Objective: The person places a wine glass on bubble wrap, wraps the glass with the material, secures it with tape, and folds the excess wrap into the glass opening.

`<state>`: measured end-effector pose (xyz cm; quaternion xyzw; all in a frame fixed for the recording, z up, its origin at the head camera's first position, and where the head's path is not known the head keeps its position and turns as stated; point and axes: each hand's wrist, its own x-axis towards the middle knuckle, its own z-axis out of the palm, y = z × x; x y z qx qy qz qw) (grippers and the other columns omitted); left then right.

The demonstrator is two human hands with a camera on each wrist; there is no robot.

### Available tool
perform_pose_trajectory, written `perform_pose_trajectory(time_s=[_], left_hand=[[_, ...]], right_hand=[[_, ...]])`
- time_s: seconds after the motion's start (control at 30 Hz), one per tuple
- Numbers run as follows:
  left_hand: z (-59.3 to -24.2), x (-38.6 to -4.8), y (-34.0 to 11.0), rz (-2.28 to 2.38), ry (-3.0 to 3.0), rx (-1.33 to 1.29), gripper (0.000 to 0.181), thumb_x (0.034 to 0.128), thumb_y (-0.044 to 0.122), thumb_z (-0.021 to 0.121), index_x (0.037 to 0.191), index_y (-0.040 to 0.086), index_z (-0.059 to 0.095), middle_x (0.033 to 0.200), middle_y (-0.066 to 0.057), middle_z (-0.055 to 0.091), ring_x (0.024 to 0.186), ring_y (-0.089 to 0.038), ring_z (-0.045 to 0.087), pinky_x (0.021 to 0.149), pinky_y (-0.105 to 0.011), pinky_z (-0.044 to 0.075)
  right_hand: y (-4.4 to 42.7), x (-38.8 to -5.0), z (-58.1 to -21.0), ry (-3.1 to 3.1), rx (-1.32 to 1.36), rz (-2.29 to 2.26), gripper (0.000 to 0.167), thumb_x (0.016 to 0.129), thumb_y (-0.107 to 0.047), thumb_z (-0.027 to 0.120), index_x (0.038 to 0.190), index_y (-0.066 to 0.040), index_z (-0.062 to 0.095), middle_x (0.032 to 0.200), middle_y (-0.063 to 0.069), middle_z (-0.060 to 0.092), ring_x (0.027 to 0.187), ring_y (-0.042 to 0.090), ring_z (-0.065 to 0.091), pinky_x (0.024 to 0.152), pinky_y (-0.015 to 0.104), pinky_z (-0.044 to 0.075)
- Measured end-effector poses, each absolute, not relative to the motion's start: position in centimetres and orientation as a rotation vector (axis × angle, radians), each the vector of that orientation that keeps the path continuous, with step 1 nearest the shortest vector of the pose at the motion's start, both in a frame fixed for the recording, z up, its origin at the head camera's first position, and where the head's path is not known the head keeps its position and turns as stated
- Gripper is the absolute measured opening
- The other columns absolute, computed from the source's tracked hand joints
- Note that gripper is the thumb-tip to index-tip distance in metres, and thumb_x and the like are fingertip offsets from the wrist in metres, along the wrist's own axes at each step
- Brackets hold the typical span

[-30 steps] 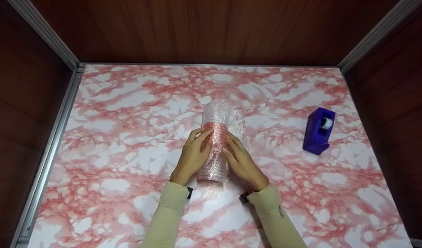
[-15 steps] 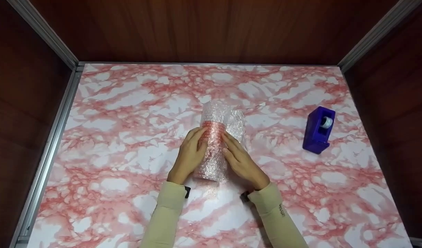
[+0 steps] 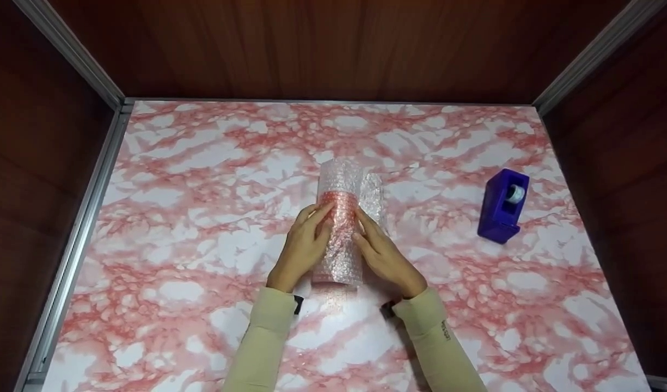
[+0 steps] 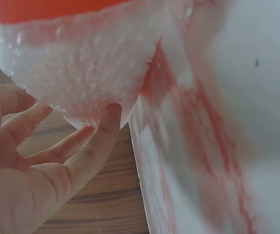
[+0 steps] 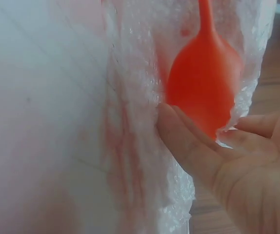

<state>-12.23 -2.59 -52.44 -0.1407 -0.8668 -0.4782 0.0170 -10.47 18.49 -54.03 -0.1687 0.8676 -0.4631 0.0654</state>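
A roll of bubble wrap (image 3: 338, 256) lies lengthwise in the middle of the table. Inside it, in the right wrist view, shows an orange, goblet-like thing (image 5: 203, 73) with a rounded bowl and narrow stem. My left hand (image 3: 299, 247) holds the roll's left side; in the left wrist view its fingertips (image 4: 111, 113) touch the bubbled surface. From the right, my right hand (image 3: 386, 258) holds the roll, its fingers against the side and at the wrap's edge. A loose flap of wrap (image 3: 372, 198) lies flat to the right, partly under the roll.
A purple tape dispenser (image 3: 501, 209) with a tape roll stands at the right on the red-and-white marbled table (image 3: 202, 326). Dark wood panels (image 3: 328, 49) with metal edging close off the back and both sides.
The wrapped roll shifted and tilted slightly left, then came back nearly straight, both hands staying on it. The tape dispenser has not moved.
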Motion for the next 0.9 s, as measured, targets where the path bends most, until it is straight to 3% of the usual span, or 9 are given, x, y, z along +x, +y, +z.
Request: perform_pose_trajectory(time_s=[0.17, 0.33, 0.57, 0.63, 0.73, 0.83, 0.9], left_hand=[[-52.49, -12.23, -2.64, -1.462, -2.684, -0.467, 0.043, 0.1040, 0.021, 0.054, 0.146, 0.013, 0.054, 0.147, -0.017, 0.046, 0.128, -0.033, 0.051, 0.104, -0.046, 0.042], [-52.54, -12.29, -2.76, -1.474, -2.656, -0.513, 0.044, 0.1042, 0.019, 0.052, 0.147, 0.007, 0.049, 0.148, -0.016, 0.045, 0.133, -0.030, 0.047, 0.106, -0.044, 0.040], [-52.78, -12.24, -2.78, -1.438, -2.602, -0.553, 0.039, 0.1022, 0.012, 0.052, 0.140, 0.003, 0.054, 0.147, -0.015, 0.049, 0.136, -0.028, 0.044, 0.111, -0.040, 0.034], [-52.69, -12.16, -2.72, -1.432, -2.616, -0.550, 0.039, 0.1023, 0.012, 0.052, 0.140, 0.004, 0.056, 0.148, -0.014, 0.049, 0.136, -0.028, 0.044, 0.111, -0.041, 0.034], [-52.47, -12.04, -2.58, -1.432, -2.641, -0.551, 0.039, 0.1024, 0.013, 0.052, 0.141, 0.006, 0.056, 0.150, -0.013, 0.047, 0.135, -0.032, 0.045, 0.110, -0.045, 0.035], [-52.37, -11.98, -2.44, -1.430, -2.658, -0.560, 0.040, 0.1022, 0.013, 0.053, 0.141, 0.006, 0.057, 0.150, -0.013, 0.047, 0.133, -0.035, 0.046, 0.109, -0.047, 0.036], [-52.36, -11.98, -2.33, -1.418, -2.663, -0.571, 0.040, 0.1015, 0.013, 0.054, 0.140, 0.005, 0.058, 0.150, -0.014, 0.046, 0.131, -0.037, 0.047, 0.109, -0.046, 0.037]], right_hand=[[18.28, -10.35, -53.90, 2.599, -0.470, -1.410, 0.062, 0.109, -0.039, 0.039, 0.163, -0.023, 0.013, 0.165, 0.003, 0.018, 0.149, 0.023, 0.018, 0.118, 0.045, 0.018], [18.08, -10.24, -53.93, 2.561, -0.434, -1.426, 0.064, 0.109, -0.042, 0.037, 0.162, -0.020, 0.011, 0.165, 0.005, 0.016, 0.149, 0.024, 0.017, 0.118, 0.046, 0.018], [18.23, -10.17, -54.00, 2.536, -0.383, -1.479, 0.061, 0.109, -0.038, 0.038, 0.162, -0.017, 0.016, 0.164, 0.008, 0.020, 0.148, 0.026, 0.019, 0.117, 0.047, 0.020], [18.33, -10.13, -54.05, 2.534, -0.349, -1.489, 0.061, 0.109, -0.040, 0.038, 0.162, -0.018, 0.018, 0.163, 0.008, 0.022, 0.146, 0.025, 0.024, 0.116, 0.047, 0.023], [18.42, -10.06, -54.10, 2.509, -0.301, -1.516, 0.061, 0.108, -0.043, 0.039, 0.161, -0.021, 0.020, 0.162, 0.008, 0.026, 0.125, 0.030, 0.052, 0.104, 0.048, 0.039], [18.45, -10.06, -54.21, 2.501, -0.289, -1.524, 0.060, 0.108, -0.041, 0.039, 0.161, -0.021, 0.020, 0.161, 0.008, 0.028, 0.121, 0.028, 0.054, 0.101, 0.046, 0.041], [18.50, -10.09, -54.32, 2.495, -0.296, -1.532, 0.059, 0.109, -0.039, 0.038, 0.161, -0.020, 0.020, 0.161, 0.009, 0.028, 0.127, 0.028, 0.050, 0.102, 0.046, 0.041]])
